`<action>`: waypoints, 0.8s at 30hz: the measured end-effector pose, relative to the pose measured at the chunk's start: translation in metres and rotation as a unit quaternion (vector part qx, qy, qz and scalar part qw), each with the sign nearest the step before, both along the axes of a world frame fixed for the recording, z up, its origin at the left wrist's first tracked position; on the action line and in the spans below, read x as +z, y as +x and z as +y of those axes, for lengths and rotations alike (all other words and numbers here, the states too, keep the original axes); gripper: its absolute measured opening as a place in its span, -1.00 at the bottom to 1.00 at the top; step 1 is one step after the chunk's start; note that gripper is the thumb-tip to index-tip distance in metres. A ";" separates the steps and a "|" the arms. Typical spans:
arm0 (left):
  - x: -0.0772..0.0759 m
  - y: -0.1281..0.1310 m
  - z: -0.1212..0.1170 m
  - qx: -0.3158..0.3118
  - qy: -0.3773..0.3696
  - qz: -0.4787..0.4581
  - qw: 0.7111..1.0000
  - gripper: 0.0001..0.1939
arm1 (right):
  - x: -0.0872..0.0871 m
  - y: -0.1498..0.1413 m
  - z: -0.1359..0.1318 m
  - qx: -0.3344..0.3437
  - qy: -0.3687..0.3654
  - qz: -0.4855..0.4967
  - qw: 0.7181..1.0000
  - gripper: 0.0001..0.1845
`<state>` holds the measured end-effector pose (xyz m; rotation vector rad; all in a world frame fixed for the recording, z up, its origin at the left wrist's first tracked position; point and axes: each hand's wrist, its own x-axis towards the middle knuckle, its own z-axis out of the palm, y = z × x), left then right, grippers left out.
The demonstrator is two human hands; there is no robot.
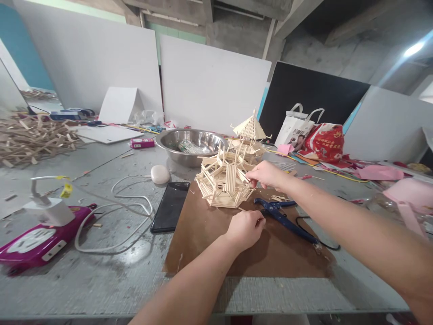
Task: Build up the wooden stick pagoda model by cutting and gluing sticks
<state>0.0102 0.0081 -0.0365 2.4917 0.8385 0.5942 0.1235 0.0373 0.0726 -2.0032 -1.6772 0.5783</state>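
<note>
A small pavilion-like model of thin wooden sticks (231, 178) stands on a brown board (199, 239). My right hand (267, 175) is closed in a pinch at the model's right side, fingertips against its edge; whatever is between them is hidden. Lower down, my left hand (246, 229) rests over the board just in front of the model, its fingers curled together. A stick end pokes out near its knuckles, but what the fingers hold does not show. Just right of that hand lies a blue hand tool (287, 221). Behind, a taller stick tower (251, 128) has a pointed roof.
A steel basin (189, 158) sits behind the board. On the left are a black phone (171, 207), a white cable, a magenta power strip (50, 239) and a heap of wood strips (37, 137). A red bag (324, 142) and coloured paper lie at the right.
</note>
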 end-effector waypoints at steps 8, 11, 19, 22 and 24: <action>0.001 0.000 0.000 0.003 -0.012 0.003 1.000 -0.75 | 0.000 0.004 0.000 0.018 -0.002 -0.055 0.998 -0.71; 0.002 0.000 0.000 0.001 -0.010 0.004 1.000 -0.75 | 0.000 0.004 0.000 0.026 -0.003 -0.076 0.997 -0.69; 0.003 0.000 0.000 0.001 -0.017 0.008 1.000 -0.75 | 0.001 0.003 0.000 0.037 0.000 -0.083 0.996 -0.68; 0.003 0.000 0.000 0.001 -0.012 0.009 1.000 -0.75 | 0.003 0.000 -0.002 0.039 0.005 -0.094 0.995 -0.68; 0.002 0.000 0.000 0.001 -0.010 0.009 1.000 -0.75 | 0.004 -0.003 -0.004 0.036 0.010 -0.112 0.993 -0.68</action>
